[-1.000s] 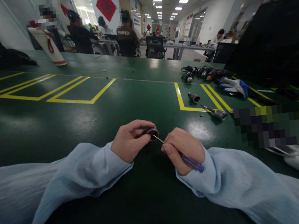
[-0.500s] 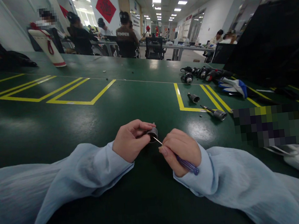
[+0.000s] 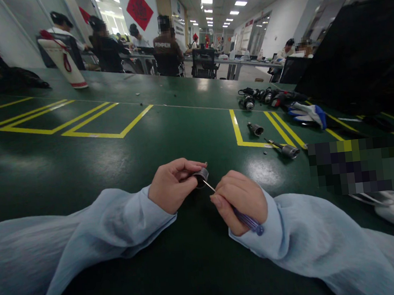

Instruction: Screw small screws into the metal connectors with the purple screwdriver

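Currently, on my view, the left hand (image 3: 170,188) pinches a metal cup (image 3: 204,174) between thumb and fingertips; just beside it, the right hand (image 3: 241,200) has fingers wrapped around a screwdriver (image 3: 250,221), shaft reaching the cup's opening.

A grey metal cup (image 3: 204,174) is held on its side, well short of the green table's (image 3: 181,135) far edge; at its open mouth is set the slanted shaft of a purple-handled screwdriver (image 3: 250,223).
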`<state>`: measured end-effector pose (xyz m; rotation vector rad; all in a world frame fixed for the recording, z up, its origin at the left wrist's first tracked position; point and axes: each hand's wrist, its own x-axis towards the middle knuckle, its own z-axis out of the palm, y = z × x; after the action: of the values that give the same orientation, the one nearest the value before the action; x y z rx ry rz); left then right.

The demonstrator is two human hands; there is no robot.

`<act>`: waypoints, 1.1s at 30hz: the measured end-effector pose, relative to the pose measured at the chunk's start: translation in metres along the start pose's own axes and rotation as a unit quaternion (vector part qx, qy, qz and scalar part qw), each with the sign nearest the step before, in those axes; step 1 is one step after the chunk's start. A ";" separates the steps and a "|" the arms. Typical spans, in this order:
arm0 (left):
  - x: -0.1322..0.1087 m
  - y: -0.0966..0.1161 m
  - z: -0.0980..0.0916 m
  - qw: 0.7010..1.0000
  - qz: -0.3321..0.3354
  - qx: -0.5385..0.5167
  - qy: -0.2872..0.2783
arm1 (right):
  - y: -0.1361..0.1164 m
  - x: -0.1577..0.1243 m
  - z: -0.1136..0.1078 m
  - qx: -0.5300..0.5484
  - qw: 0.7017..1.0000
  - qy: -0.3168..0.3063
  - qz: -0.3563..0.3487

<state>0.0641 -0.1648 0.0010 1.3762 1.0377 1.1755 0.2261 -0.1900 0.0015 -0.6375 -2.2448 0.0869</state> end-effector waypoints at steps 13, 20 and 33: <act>0.000 0.000 0.000 1.000 0.010 0.018 -0.004 | -0.002 0.002 0.000 -0.015 1.000 0.007 0.000; -0.004 0.001 0.001 0.999 0.033 0.029 -0.020 | -0.002 0.001 0.002 -0.015 1.000 0.011 0.004; 0.126 -0.002 -0.080 0.969 0.026 0.149 0.194 | 0.059 0.032 0.031 0.210 0.905 0.152 0.338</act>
<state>0.0052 -0.0286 0.0156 1.4406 1.5133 1.4066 0.2110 -0.1192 -0.0132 -1.0706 -1.5476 0.7426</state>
